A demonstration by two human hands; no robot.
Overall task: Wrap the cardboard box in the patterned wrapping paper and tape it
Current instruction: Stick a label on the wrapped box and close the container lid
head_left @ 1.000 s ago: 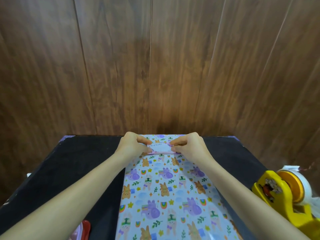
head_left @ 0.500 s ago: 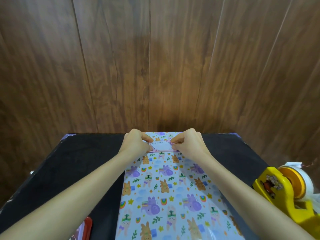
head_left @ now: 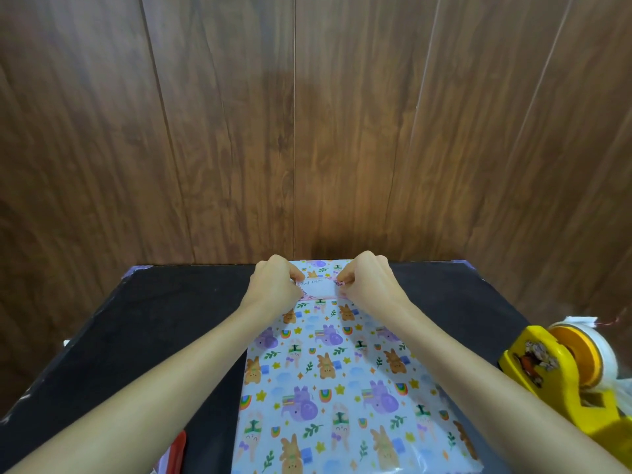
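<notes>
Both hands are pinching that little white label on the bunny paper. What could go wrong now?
The left hand and right hand pinch opposite ends of the label; pulling apart might tear it or the wrapping paper beneath. The yellow tape dispenser sits close beside the right forearm, so a wide elbow move could bump it.

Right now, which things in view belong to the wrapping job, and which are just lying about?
Part of the job:
- patterned wrapping paper
- white gift label, pinched at its ends by the left hand and right hand
- yellow tape dispenser, untouched at the right

Lying about:
- red object at the near left edge, too cropped to identify
</notes>
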